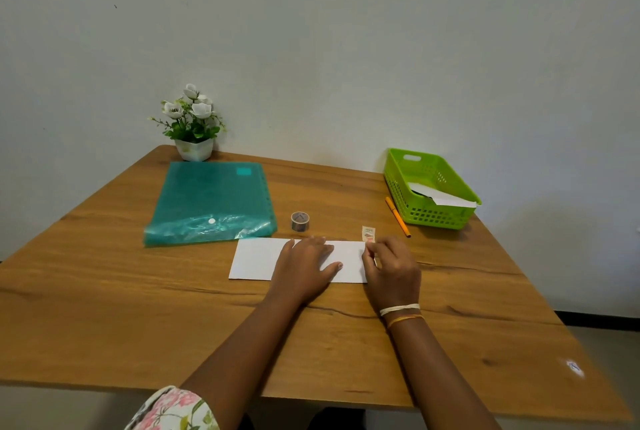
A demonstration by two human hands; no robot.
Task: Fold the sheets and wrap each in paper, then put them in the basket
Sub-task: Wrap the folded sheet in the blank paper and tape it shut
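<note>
Two hands work at the middle of the frame on a wooden table (104,308). The left hand (304,263) lies flat and open on a folded white packet of paper (256,258), pinning it down with spread fingers and holding nothing. The right hand (391,268) sits at the packet's right end, its thumb and forefinger pinched on a small printed strip of tape (368,234) that stands up from that edge; that grip is closed on the strip, the other fingers curled.

Just above the packet stands a small roll of tape (300,221), apart from it. To the right, an orange pen (397,216) lies beside a green basket (398,184) in the right part of the frame. White paper (446,197) already rests inside the basket, tilted against its wall, which suggests at least one wrapped sheet is finished, though how many are in there cannot be told. A teal plastic folder (211,201) lies left of centre, and a pot of white flowers (192,121) stands at the table's far edge behind it.

By the look of it, this packet is folded and wrapped and is at the sealing stage. What remains is pressing the strip down, moving the packet across to the basket, and then any sheets perhaps left in the folder, whose contents are not visible.
</note>
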